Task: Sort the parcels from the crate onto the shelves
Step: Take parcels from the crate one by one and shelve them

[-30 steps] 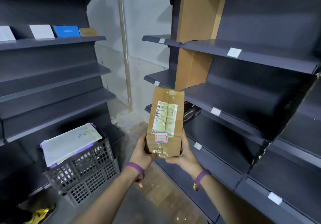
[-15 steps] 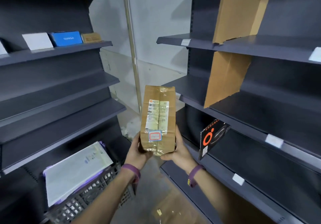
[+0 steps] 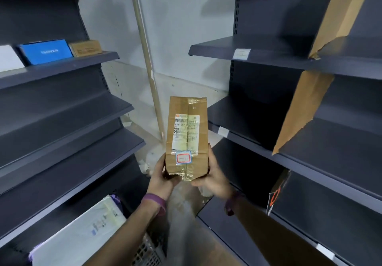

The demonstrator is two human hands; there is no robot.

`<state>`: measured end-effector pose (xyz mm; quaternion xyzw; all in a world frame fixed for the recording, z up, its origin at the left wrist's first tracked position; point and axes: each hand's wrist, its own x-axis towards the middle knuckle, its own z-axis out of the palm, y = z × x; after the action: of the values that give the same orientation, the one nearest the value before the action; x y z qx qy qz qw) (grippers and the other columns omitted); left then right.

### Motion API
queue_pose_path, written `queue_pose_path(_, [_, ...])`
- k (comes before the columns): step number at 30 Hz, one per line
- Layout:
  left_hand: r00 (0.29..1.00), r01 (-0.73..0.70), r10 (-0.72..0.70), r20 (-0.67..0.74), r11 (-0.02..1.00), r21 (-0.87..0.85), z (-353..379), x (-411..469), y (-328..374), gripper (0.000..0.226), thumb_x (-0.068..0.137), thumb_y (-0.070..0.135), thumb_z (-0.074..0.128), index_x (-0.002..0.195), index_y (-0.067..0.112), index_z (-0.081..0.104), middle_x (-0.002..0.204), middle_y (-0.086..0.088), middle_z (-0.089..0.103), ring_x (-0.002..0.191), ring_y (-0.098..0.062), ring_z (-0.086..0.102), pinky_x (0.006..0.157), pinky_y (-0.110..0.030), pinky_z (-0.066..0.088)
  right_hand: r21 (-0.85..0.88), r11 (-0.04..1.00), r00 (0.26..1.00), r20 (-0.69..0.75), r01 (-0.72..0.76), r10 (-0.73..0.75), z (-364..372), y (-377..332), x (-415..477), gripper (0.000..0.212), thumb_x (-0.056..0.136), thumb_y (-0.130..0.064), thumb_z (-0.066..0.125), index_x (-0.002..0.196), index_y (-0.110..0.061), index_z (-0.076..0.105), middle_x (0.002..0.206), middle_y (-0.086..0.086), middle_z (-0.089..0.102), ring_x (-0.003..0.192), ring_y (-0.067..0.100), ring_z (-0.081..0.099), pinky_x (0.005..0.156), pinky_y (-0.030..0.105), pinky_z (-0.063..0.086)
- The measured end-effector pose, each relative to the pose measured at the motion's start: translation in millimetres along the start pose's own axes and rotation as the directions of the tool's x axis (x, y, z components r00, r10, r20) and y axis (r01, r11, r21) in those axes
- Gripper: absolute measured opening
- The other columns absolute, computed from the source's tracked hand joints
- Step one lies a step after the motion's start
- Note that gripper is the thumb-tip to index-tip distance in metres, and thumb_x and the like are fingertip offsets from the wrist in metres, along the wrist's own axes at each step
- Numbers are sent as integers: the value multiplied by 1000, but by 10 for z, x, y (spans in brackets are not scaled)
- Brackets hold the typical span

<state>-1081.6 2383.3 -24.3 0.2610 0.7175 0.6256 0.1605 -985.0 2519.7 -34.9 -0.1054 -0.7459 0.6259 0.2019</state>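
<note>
I have the brown parcel (image 3: 187, 139) upright in the aisle between the two shelf units, gripped at its near, lower end. My left hand (image 3: 163, 178) curls round the left bottom corner and my right hand (image 3: 214, 180) round the right one, so both are clamped on the one box with only its width between them. I take that hold as a way to face the shipping label (image 3: 185, 134) toward me, probably to decide which shelf it belongs on. The crate (image 3: 144, 253) sits low at near left with a white mailer (image 3: 82, 239) lying on top, so more sorting remains. On the left shelves (image 3: 62, 67) a blue box (image 3: 46, 52) and a small brown box (image 3: 85, 47) stand side by side. On the right shelves (image 3: 268, 59) a cardboard divider (image 3: 303, 110) stands between levels, with a black-and-orange box (image 3: 277, 193) lower down. Either side looks reachable.
</note>
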Motion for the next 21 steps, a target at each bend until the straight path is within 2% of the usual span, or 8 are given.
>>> queue_pose_path(3, [998,3,-2,70,1000,-11,-9,304,-113,69,73,-18,68,123,27,55,107,13,70,101,-8,65,82,-21,53,-74,993,991,-90,97,-103,-3,33,158,64,90,18,47,142,-18,37,127,3,63,116,21,60,84,29,54])
queue_pose_path(5, [995,5,-1,103,999,-43,-48,474,-177,71,72,-14,71,128,27,53,114,6,68,106,-16,64,86,-31,53,-13,1000,989,-148,1,-3,5,136,300,88,81,21,58,146,-28,27,132,-2,59,121,23,56,87,32,55])
queue_pose_path(8, [990,-46,53,134,997,-54,-162,734,-226,70,72,-8,76,130,23,53,116,9,67,106,-11,64,86,-31,54,82,992,976,-185,-98,111,157,209,502,117,68,25,66,149,-40,13,137,-8,53,116,14,58,85,44,54])
queue_pose_path(9, [986,-57,65,155,997,-61,-219,830,-226,69,72,-9,75,130,21,54,115,8,67,105,-9,65,85,-29,55,95,992,976,-194,-85,102,217,251,567,119,69,26,64,151,-39,9,138,-7,52,113,10,60,83,51,54])
queue_pose_path(11, [975,-90,101,197,994,-62,-352,1041,-221,68,69,-4,77,128,22,55,116,8,67,104,-7,64,83,-24,55,103,993,963,-254,-64,88,341,255,723,120,69,26,63,151,-39,4,139,-9,50,113,6,60,80,52,55])
queue_pose_path(14, [961,-118,117,251,993,-8,-505,1330,-248,70,71,1,74,131,29,53,117,14,66,105,-2,62,79,-16,52,138,990,936,-344,-21,68,496,231,938,119,69,24,66,153,-36,6,146,0,46,127,22,52,86,53,55])
queue_pose_path(17, [951,-103,107,290,994,-28,-533,1510,-287,73,74,-6,69,135,29,49,120,13,65,105,-5,63,76,-13,50,90,994,891,-454,57,-10,568,192,1022,105,78,32,52,153,-29,10,153,11,34,132,26,47,93,43,53])
queue_pose_path(21, [928,-150,158,338,987,-51,-550,1672,-317,77,69,4,69,138,30,46,125,16,61,105,-4,62,79,-16,52,126,992,871,-487,-4,65,600,110,1099,117,67,27,66,150,-37,14,142,3,50,124,16,55,85,39,57])
